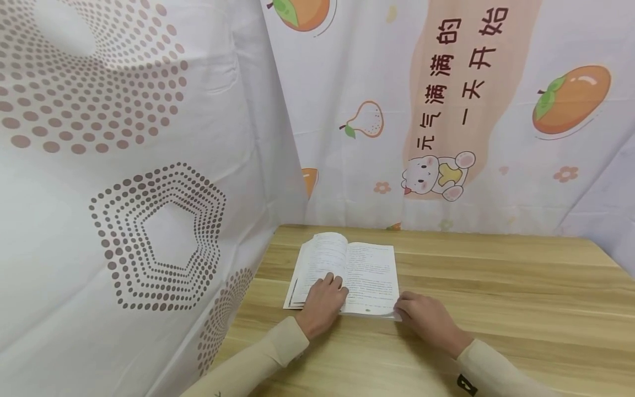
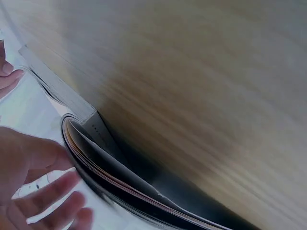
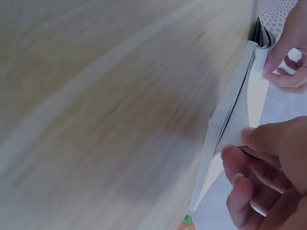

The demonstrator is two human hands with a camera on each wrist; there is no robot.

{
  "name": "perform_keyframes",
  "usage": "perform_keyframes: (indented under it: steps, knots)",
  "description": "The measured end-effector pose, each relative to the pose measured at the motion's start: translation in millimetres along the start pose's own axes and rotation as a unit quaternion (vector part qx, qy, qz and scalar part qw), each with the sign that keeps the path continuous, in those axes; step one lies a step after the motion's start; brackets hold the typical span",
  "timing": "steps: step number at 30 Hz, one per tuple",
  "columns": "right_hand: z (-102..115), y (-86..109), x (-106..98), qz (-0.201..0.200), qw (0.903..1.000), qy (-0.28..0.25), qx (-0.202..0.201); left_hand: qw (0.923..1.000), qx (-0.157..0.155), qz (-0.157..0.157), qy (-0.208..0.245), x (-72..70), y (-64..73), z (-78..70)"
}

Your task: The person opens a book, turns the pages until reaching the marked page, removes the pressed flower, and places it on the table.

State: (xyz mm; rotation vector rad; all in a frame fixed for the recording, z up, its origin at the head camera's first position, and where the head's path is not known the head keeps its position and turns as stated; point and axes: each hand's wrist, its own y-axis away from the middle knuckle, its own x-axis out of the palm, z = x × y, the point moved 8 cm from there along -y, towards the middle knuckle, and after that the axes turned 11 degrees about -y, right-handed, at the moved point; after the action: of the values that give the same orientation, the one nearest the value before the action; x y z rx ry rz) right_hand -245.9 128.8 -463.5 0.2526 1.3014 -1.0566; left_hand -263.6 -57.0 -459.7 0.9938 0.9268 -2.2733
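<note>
An open book (image 1: 369, 270) with printed text lies on the table, its left pages arched up near the spine. My left hand (image 1: 324, 300) rests on the lower part of the left page, fingers loosely bent. In the left wrist view, that left hand (image 2: 43, 187) touches the curved pages beside the spine. At the lower right corner of the book is my right hand (image 1: 429, 317). The right wrist view shows the right hand (image 3: 268, 172) pinching the lifted corner of a page (image 3: 235, 129) between thumb and index finger.
The book lies on a wood-grain table (image 1: 496, 286), towards its left side. A white curtain with dotted patterns (image 1: 159, 237) hangs along the left. Behind the table hangs a cloth printed with fruit and writing (image 1: 367, 182).
</note>
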Motion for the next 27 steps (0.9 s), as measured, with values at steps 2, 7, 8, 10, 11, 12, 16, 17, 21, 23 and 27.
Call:
perform_keyframes:
  steps: [2, 7, 8, 10, 11, 12, 16, 17, 21, 23, 27]
  knots:
    - [1, -0.1, 0, -0.007, 0.9999, 0.009, -0.005, 0.9998, 0.013, 0.015, 0.000, 3.7, -0.1, -2.9]
    - [2, -1.5, -1, -0.024, 0.9994, 0.017, -0.015, 0.9992, 0.031, 0.018, 0.014, 7.2, -0.2, -9.1]
    - [2, -2.0, -2, -0.027, 0.9994, 0.016, -0.015, 0.9991, 0.031, 0.017, 0.022, 7.5, -0.2, -9.7]
    - [1, -2.9, -4, -0.031, 0.9994, 0.011, -0.011, 0.9989, 0.028, 0.015, 0.033, 8.3, 0.0, -10.2]
    - [1, -3.5, -5, -0.032, 0.9994, 0.007, -0.008, 0.9989, 0.027, 0.016, 0.036, 8.6, 0.1, -10.4]
    - [0, -3.9, -6, -0.033, 0.9994, 0.003, -0.005, 0.9988, 0.025, 0.020, 0.036, 9.0, -0.2, -10.5]
    - [-3, -4.9, -9, -0.031, 0.9994, -0.003, 0.015, 0.9986, 0.031, 0.031, 0.030, 9.1, -2.5, -11.3]
    - [-3, -4.9, -9, -0.029, 0.9994, -0.003, 0.018, 0.9985, 0.032, 0.034, 0.029, 9.1, -3.4, -11.3]
    - [-8, -4.0, -7, -0.020, 0.9988, -0.012, 0.043, 0.9978, 0.033, 0.049, 0.031, 9.0, -5.6, -10.5]
    - [-10, -3.1, -7, -0.018, 0.9980, -0.018, 0.059, 0.9971, 0.033, 0.060, 0.033, 9.9, -6.0, -10.2]
    - [-14, -1.6, -9, -0.025, 0.9962, -0.023, 0.080, 0.9956, 0.038, 0.078, 0.035, 10.3, -7.0, -9.7]
